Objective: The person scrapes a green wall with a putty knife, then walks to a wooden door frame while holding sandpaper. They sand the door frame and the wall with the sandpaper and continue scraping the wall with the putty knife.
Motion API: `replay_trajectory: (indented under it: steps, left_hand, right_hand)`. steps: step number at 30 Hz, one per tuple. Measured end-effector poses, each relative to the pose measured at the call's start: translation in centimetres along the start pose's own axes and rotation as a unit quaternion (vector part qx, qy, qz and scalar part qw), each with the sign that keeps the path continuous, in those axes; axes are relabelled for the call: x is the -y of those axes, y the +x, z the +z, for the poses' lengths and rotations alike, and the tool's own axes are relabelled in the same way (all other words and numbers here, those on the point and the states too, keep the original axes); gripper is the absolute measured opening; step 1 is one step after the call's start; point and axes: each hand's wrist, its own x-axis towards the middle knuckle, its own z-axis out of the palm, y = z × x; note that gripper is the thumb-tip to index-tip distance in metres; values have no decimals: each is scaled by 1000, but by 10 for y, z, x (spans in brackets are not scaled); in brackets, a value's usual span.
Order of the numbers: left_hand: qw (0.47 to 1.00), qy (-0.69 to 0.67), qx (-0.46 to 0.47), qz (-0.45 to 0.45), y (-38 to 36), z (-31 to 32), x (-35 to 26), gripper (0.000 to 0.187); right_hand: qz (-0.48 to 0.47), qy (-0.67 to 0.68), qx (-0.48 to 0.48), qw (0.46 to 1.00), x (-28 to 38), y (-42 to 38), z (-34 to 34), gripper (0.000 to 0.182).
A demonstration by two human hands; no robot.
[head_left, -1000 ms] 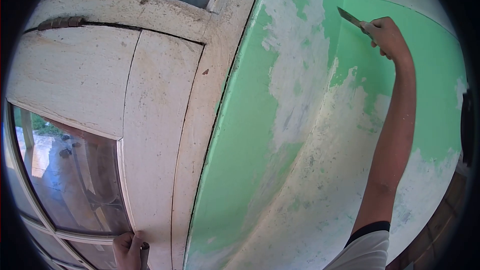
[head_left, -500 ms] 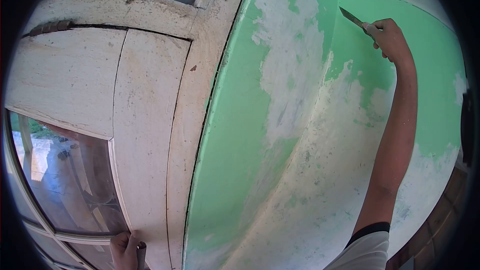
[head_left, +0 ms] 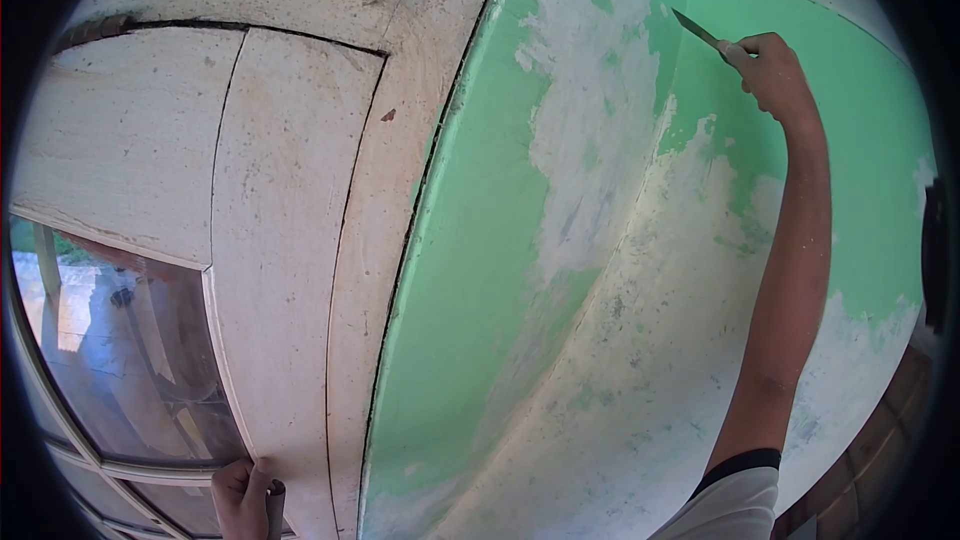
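Note:
My right hand is closed round the handle of a knife with a long, narrow, dark blade. Its tip points up and left, at the corner where two faces of the green-painted wall meet. Below and left of the blade the paint is gone in large patches, baring a whitish surface. At the lower left my left hand is closed at the white wooden door, around a dark, rounded, handle-like piece whose kind I cannot make out.
Glass panes in the door reflect light at the left. A worn white frame runs between door and wall, with a dark gap along the wall's edge. A dark object stands at the far right, above brown tiles.
The knife's tip has moved slightly left across the wall corner, with my right hand following. My view has shifted a little; my left hand keeps its grip at the door.

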Motion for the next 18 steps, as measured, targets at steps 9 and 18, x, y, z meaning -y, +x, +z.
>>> replay_trajectory:
  steps: [9, 18]
  left_hand:
    - [1000, 7, -3, -17, 0, -1, -11, 40]
    - [1000, -8, -6, -9, 0, 2, -6, 40]
  right_hand:
    - [-8, 10, -13, 1000, -15, 49, 68, 36]
    - [33, 37, 51, 997, -17, 53, 33, 36]
